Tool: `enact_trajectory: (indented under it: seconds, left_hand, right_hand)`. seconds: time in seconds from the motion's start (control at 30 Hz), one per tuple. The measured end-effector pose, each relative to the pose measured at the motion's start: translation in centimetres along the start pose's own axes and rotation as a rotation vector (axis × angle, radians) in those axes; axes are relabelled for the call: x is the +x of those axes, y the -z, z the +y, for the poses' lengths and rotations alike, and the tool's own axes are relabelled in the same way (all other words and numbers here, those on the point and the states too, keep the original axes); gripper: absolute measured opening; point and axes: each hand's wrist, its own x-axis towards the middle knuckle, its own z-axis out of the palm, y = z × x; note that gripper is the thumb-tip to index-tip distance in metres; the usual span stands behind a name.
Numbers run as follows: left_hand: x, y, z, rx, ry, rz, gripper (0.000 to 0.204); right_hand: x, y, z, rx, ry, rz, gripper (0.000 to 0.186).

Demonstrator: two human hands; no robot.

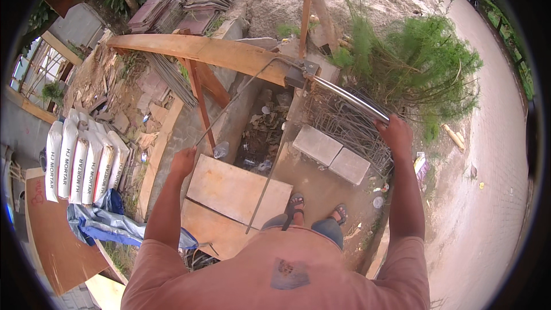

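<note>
My left hand [182,162] is closed around the lower end of a thin steel rod [232,101], which runs up to a metal bending fixture [299,74] on the end of a long wooden beam [195,49]. The rod has a bend near the fixture. A shiny metal pipe [347,95] extends to the right from that fixture, and my right hand [393,135] grips its near end. Under the beam are upright wooden posts [201,103].
Pale slabs [235,189] and concrete blocks [328,155] lie around my sandalled feet, beside a debris-filled trench [258,138]. Stacked sacks [86,161] and a blue tarp [120,224] are left. Bundled bent steel [356,126], a bushy plant [425,63] and a paved road [488,155] are right.
</note>
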Motion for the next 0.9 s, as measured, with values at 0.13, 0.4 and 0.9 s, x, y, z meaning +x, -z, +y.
enact_trajectory:
  seconds: [0.13,0.4,0.9]
  left_hand:
    - [0.3,0.1,-0.4,-0.104,-0.064,-0.031,0.054]
    - [0.3,-0.6,0.6,-0.25,0.051,-0.127,0.054]
    - [0.2,1.5,1.9,-0.401,0.276,-0.399,0.058]
  right_hand:
    - [-0.9,-1.8,0.8,-0.072,-0.025,0.162,0.031]
    - [-5.7,-1.0,-3.3,-0.059,-0.102,0.09,0.022]
    - [-8.6,0.3,-3.8,0.088,-0.008,-0.151,0.031]
